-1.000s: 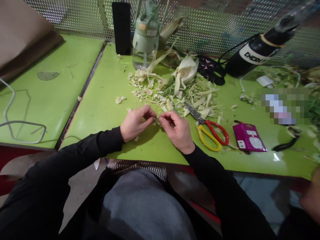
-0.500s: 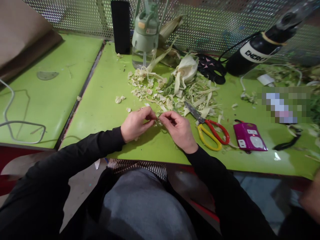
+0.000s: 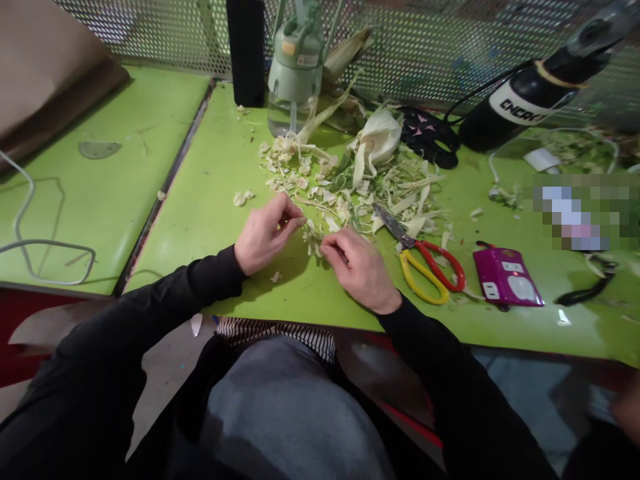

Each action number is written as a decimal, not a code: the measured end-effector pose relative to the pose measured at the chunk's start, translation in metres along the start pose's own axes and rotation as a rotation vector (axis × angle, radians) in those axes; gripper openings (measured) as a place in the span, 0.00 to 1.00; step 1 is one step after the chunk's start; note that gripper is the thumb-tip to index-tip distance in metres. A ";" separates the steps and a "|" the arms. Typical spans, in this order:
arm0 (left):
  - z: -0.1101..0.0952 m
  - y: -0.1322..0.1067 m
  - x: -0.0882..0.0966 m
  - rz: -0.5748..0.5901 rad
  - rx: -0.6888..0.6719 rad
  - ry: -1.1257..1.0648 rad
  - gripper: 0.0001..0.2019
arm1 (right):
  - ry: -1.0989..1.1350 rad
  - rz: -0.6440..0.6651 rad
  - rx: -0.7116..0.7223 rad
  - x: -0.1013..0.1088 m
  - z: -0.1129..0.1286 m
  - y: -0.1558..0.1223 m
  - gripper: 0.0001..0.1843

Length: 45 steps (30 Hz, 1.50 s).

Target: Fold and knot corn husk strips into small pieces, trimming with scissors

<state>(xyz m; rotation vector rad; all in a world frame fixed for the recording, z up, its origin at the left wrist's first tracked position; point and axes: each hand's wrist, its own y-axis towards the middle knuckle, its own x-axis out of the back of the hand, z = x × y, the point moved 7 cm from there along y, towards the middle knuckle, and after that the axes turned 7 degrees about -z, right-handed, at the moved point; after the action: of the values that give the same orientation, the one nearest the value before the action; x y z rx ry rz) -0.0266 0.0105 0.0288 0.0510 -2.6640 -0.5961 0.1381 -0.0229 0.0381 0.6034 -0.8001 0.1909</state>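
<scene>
My left hand (image 3: 270,232) is held just above the green table, its thumb and forefinger pinched together. Whatever small piece sits at those fingertips is too tiny to name. Opposite it, my right hand (image 3: 361,268) is also closed in a pinch, at the edge of a small bunch of pale green husk strips (image 3: 312,239) between the hands. Just beyond lie scattered shreds of corn husk (image 3: 320,177) and a larger pale husk (image 3: 381,137). Scissors (image 3: 417,251) with one red and one yellow handle lie right of my right hand, blades partly over the shreds.
A green water bottle (image 3: 296,73) and a black phone (image 3: 247,53) stand at the back against a perforated metal screen (image 3: 170,33). Farther right are a black bottle (image 3: 520,100) and a purple power socket (image 3: 509,277). Brown paper (image 3: 55,73) occupies the far left.
My hands, fingertips together before, have drawn apart. The left went slightly up and left, the right slightly down, and the pale strips now show between them.
</scene>
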 end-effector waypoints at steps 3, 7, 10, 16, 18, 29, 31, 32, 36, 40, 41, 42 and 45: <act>0.001 0.003 0.001 0.010 -0.013 -0.027 0.04 | 0.033 0.041 0.055 -0.004 0.007 0.000 0.08; 0.001 0.008 0.001 0.084 -0.035 -0.119 0.04 | 0.101 -0.105 0.007 0.010 0.004 0.003 0.08; -0.004 0.011 0.000 0.140 -0.080 -0.193 0.08 | 0.215 -0.148 -0.125 0.014 -0.006 0.004 0.08; -0.007 0.000 -0.024 0.434 -0.054 -0.362 0.33 | 0.839 -0.086 -0.465 -0.006 -0.028 0.004 0.16; -0.001 -0.002 -0.033 0.474 0.026 -0.349 0.37 | 0.925 -0.087 -0.530 -0.012 -0.034 0.004 0.19; 0.007 -0.006 -0.039 0.465 0.530 -0.661 0.14 | 0.747 0.183 -0.520 -0.001 -0.029 0.002 0.27; 0.009 -0.006 -0.039 0.475 0.552 -0.697 0.13 | 0.614 0.240 -0.513 0.011 -0.031 0.005 0.24; 0.010 -0.006 -0.039 0.482 0.561 -0.723 0.13 | 0.537 0.234 -0.498 0.020 -0.034 0.008 0.21; 0.013 -0.006 -0.041 0.486 0.632 -0.894 0.15 | -0.101 -0.030 -0.388 0.075 -0.055 0.012 0.17; 0.015 -0.010 -0.044 0.446 0.715 -1.055 0.16 | -0.700 0.154 -0.241 0.097 -0.073 -0.017 0.21; 0.016 -0.012 -0.045 0.442 0.734 -1.074 0.15 | -0.750 0.228 -0.252 0.098 -0.081 -0.028 0.20; 0.016 -0.013 -0.045 0.440 0.753 -1.084 0.14 | -0.762 0.284 -0.261 0.100 -0.086 -0.038 0.19; 0.018 -0.014 -0.046 0.424 0.787 -1.085 0.12 | -0.704 0.312 -0.278 0.103 -0.095 -0.056 0.21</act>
<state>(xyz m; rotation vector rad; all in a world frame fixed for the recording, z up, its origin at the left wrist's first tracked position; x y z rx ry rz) 0.0073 0.0104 -0.0094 -0.7961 -3.5390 0.8282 0.2887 -0.0203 0.0374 0.2688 -1.5757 0.1463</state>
